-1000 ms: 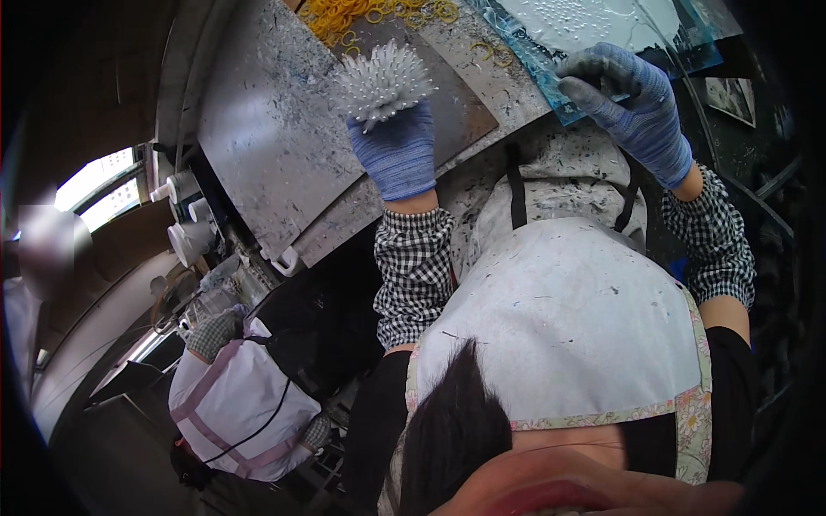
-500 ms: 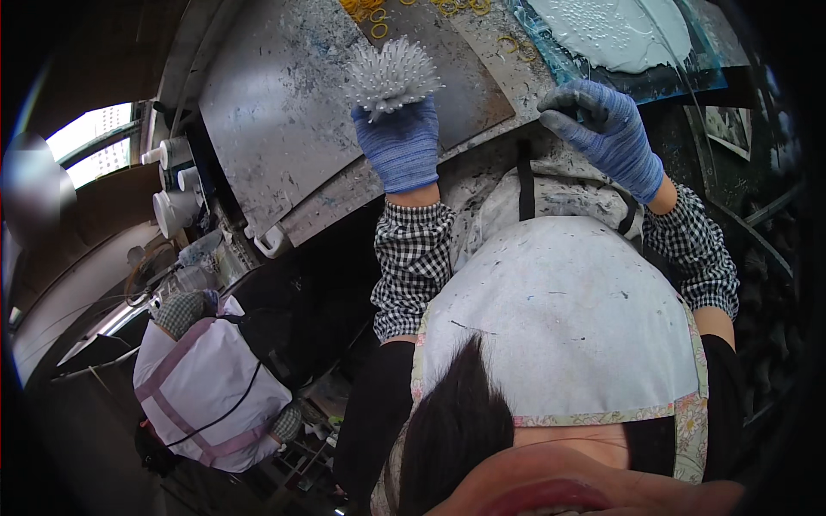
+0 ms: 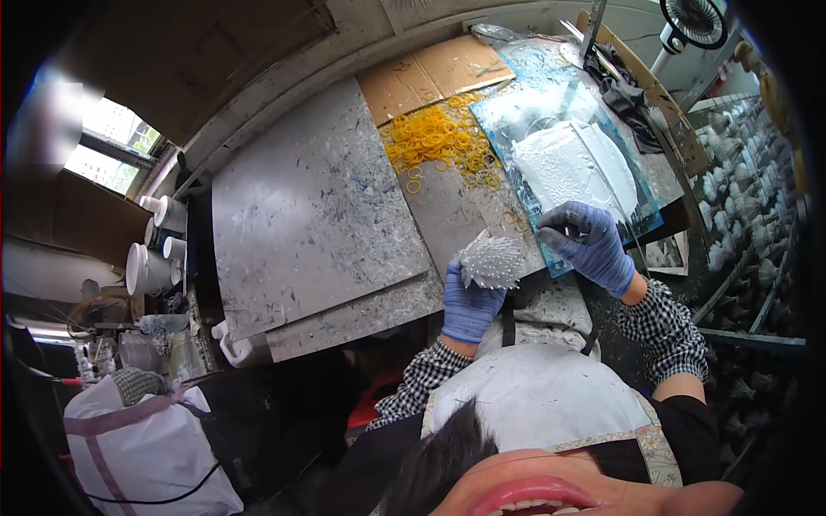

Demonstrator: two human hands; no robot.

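Note:
My left hand [image 3: 473, 305], in a blue knit glove, is closed round a bundle of thin pale stems with white-dotted tips [image 3: 492, 261]. The tips fan out above the fist, near the table's front edge. To its right, my right hand [image 3: 594, 249], gloved alike, has its fingers curled toward the thumb. Anything it pinches is too small or too hidden to make out. Just beyond that hand, thick white paste [image 3: 572, 168] lies spread on a blue-edged sheet [image 3: 495, 129]. A pile of yellow rubber bands [image 3: 430, 138] sits left of the sheet.
A grey paint-flecked board [image 3: 301, 215] covers the table's left part, with cardboard [image 3: 447, 73] at the back. White tubs [image 3: 148, 268] stand at far left. A rack of pale tufts [image 3: 740, 181] and a fan [image 3: 693, 21] are at right. Another person's white garment [image 3: 146, 447] shows lower left.
The view has shifted, showing more of the table. My left hand, with the bundle, is now closer to my right hand. My right hand's fingers are curled more tightly toward the thumb.

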